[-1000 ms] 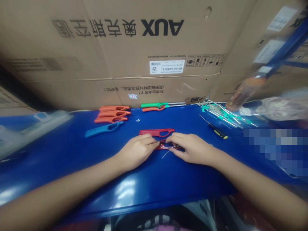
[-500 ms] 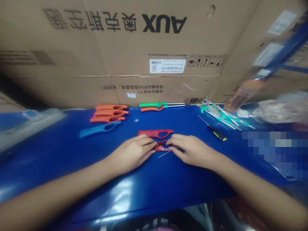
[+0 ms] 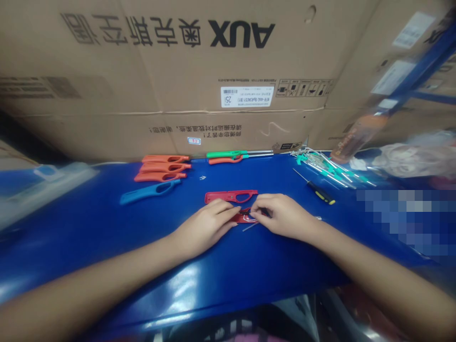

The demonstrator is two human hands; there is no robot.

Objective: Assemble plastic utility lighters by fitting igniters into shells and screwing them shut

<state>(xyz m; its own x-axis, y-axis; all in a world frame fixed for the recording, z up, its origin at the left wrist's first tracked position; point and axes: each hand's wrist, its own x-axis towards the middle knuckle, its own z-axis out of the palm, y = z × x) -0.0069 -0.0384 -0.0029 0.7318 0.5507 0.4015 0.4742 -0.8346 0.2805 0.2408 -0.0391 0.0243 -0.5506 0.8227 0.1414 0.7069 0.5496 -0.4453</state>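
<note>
My left hand [image 3: 208,227] rests on the blue table with its fingers closed on a red lighter handle half [image 3: 242,218]. White wire and dark parts show inside that half. Across from it, my right hand [image 3: 285,216] pinches thumb and fingertips together over the casing's right end; what lies between them is too small to make out. A thin grey strip [image 3: 250,227] pokes out below the right fingertips. The matching red casing half [image 3: 231,196] lies just beyond both hands. Past my right wrist a small silvery end [image 3: 318,218] shows.
Orange lighter handles [image 3: 164,167] and a blue one [image 3: 151,191] lie at back left. Green and orange assembled lighters [image 3: 228,156] sit against the carton [image 3: 142,85]. Metal tubes with teal parts [image 3: 327,168], a screwdriver [image 3: 318,191] and a bottle [image 3: 359,137] are at right.
My right hand has curled into a tighter pinch over the casing. My left fingers have shifted slightly right and reach farther over it.
</note>
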